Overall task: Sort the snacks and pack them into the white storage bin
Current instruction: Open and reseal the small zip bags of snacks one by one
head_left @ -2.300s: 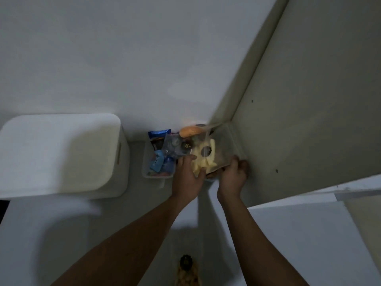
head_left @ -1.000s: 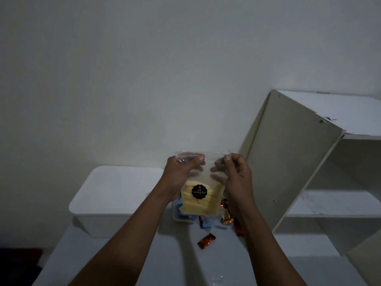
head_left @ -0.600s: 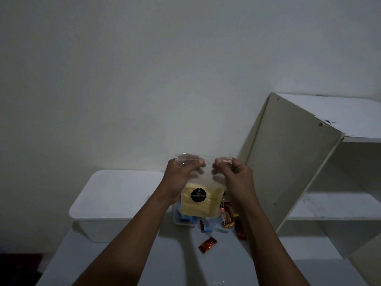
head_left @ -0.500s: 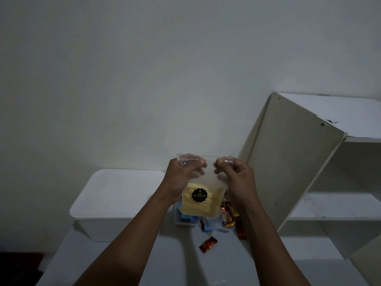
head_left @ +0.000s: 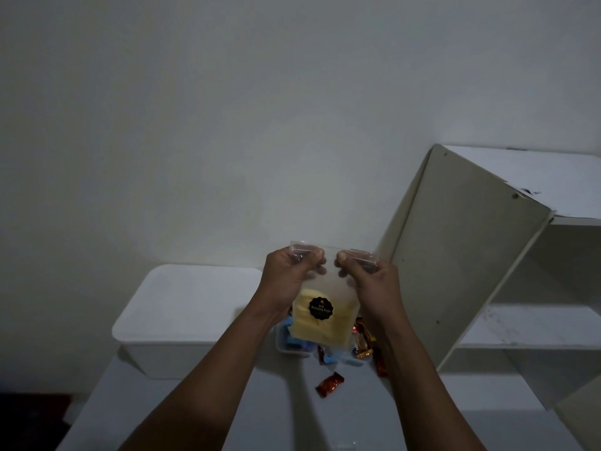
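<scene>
Clear plastic pouch (head_left: 325, 328) of pale yellow snack sticks is held up in the air in front of the wall (head_left: 227, 109). It's roughly upright, with the bottom swung slightly right. Black round sticker (head_left: 321, 308) on the front reads "Stik Kentang Keju". Sticks sit in the lower half; the upper half looks hollow.

Head view, hands:
- left hand (head_left: 287, 282): grip pinches the pouch's top left corner, thumb and fingertips on the seal strip.
- right hand (head_left: 374, 284): grip pinches the top right corner the same way.
- the two thumbs are close on the top edge, not touching.

On the white table (head_left: 309, 424), below and behind the pouch:
- white storage bin (head_left: 182, 307), lid on, against the wall. The pouch is up and to the right of it, apart from it.
- small clear container (head_left: 283, 348), mostly hidden by the pouch, with blue wrapped snacks (head_left: 294, 342) in it.
- gold and red-brown wrapped candies (head_left: 363, 348) at the container's right side. Can't tell whether they're inside it or beside it.
- one red-brown wrapped candy (head_left: 329, 385) lying alone on the table, nearer the camera, apart from the rest.

Right side: white shelf unit (head_left: 471, 255), side panel towards the hands, shelves open further right. Light is dim and the wrapper print is unreadable.
</scene>
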A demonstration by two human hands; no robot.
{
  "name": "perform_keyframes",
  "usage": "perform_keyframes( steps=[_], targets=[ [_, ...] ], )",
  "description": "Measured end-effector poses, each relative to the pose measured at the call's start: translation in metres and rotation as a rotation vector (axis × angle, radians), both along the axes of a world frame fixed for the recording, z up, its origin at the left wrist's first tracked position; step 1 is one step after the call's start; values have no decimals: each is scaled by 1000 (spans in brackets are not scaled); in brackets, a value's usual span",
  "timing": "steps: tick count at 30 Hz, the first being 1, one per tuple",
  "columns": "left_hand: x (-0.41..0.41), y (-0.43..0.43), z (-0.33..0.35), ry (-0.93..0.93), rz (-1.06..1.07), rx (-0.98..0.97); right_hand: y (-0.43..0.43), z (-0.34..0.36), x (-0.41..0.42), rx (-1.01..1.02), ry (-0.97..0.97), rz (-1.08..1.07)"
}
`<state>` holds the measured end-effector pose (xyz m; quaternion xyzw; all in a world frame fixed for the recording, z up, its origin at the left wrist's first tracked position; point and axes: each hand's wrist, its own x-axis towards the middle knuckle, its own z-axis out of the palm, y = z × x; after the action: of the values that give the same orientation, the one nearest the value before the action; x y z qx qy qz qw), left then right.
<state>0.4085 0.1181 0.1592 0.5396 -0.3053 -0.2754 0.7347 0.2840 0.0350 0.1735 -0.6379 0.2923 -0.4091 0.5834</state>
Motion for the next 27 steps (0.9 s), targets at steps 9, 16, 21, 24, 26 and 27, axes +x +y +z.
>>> perform_keyframes(
  steps=[9, 16, 21, 24, 26, 27],
  targets=[
    [-2, 1, 6, 313, 32, -192, -4, 0, -2, 16, -40, -30],
    [-2, -1, 7, 147, 87, -96, -3, 0, -4, 2, -42, 8],
    [-4, 3, 7, 24, -11, -34, -4, 1, -4, 8, -56, 29],
    [-6, 4, 9, 88, -25, -60, -4, 3, -4, 7, -57, 50],
    [-7, 5, 10, 126, -21, -67, -5, 2, -4, 5, -38, 60],
    [-6, 5, 10, 120, -14, -59, -5, 2, -4, 12, -27, 71]
  ],
)
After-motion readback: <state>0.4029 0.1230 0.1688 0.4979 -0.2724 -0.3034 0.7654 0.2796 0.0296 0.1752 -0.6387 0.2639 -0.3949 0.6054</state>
